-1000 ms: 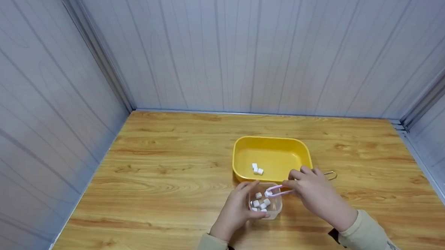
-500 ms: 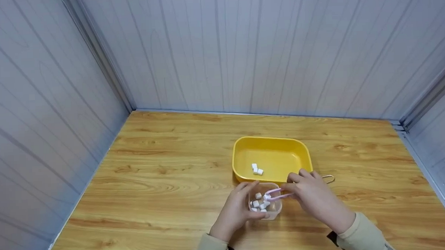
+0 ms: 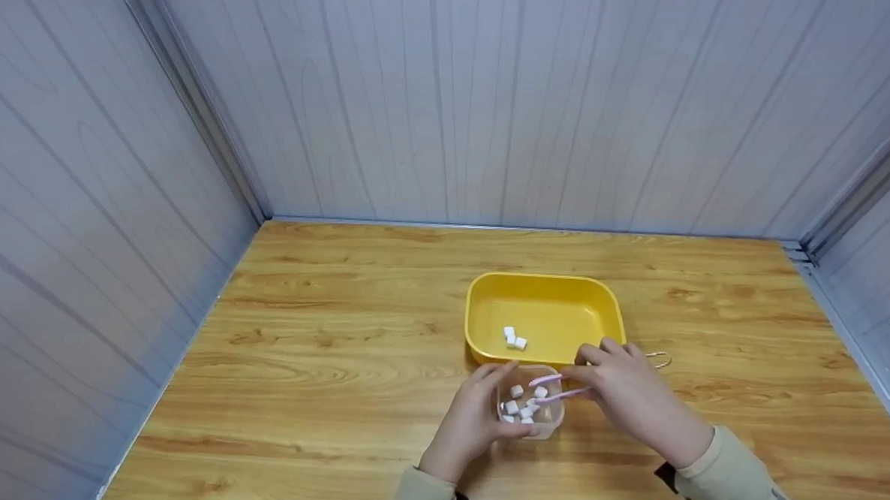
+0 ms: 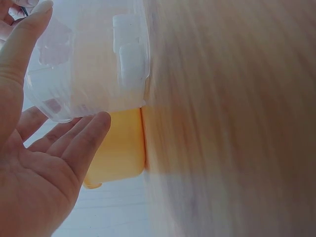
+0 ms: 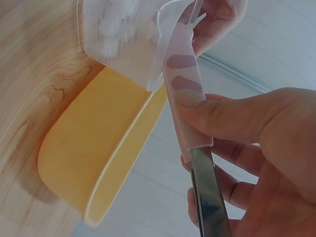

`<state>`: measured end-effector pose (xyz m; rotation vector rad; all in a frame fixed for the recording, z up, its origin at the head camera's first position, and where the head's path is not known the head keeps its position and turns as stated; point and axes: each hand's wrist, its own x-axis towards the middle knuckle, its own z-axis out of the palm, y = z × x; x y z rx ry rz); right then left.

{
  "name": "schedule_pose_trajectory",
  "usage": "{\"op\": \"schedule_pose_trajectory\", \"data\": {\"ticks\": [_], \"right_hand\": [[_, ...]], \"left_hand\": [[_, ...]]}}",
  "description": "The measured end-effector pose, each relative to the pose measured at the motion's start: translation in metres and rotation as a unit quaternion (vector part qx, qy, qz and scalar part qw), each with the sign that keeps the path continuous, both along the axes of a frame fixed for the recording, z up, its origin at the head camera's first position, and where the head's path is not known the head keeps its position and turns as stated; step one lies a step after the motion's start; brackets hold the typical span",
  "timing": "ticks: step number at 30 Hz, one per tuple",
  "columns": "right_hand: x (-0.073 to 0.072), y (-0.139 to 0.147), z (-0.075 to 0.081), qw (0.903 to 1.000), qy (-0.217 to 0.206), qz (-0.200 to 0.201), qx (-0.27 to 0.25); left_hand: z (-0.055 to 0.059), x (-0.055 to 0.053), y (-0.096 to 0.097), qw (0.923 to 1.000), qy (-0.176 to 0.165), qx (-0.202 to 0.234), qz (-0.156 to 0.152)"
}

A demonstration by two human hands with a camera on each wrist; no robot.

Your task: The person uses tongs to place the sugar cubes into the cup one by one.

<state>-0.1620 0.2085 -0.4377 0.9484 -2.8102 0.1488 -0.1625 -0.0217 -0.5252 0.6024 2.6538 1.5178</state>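
Right hand [image 3: 631, 392] pinching pink tongs [image 3: 560, 386], left hand [image 3: 471, 422] cupping clear cup [image 3: 531, 411]

the tray [image 3: 485, 308] sits on the counter [image 3: 330, 360], cubes [image 3: 514, 338] inside; just before it stands the cup [image 3: 552, 424] holding more cubes, tongs [image 3: 564, 386] reaching in from the right.

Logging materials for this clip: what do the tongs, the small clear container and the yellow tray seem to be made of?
Tongs: pink tips, likely plastic or silicone, smooth and matte, over a grey metal-looking handle that reflects light. Clear container: see-through plastic, since the white cubes show through its wall. Yellow tray: probably moulded plastic, with even colour, rounded corners and a soft sheen.
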Motion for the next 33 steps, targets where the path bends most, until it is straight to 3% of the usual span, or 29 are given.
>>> {"op": "schedule_pose_trajectory", "data": {"ticks": [24, 33], "right_hand": [[0.001, 0.0017, -0.0015, 0.9998, 0.019, 0.003, -0.006], [0.0021, 0.0029, 0.0059, 0.9998, 0.014, 0.005, -0.015]], "left_hand": [[-0.0016, -0.0015, -0.001, 0.9999, -0.002, 0.014, -0.01], [0.0, -0.0006, -0.0006, 0.9998, -0.013, 0.013, -0.007]]}}
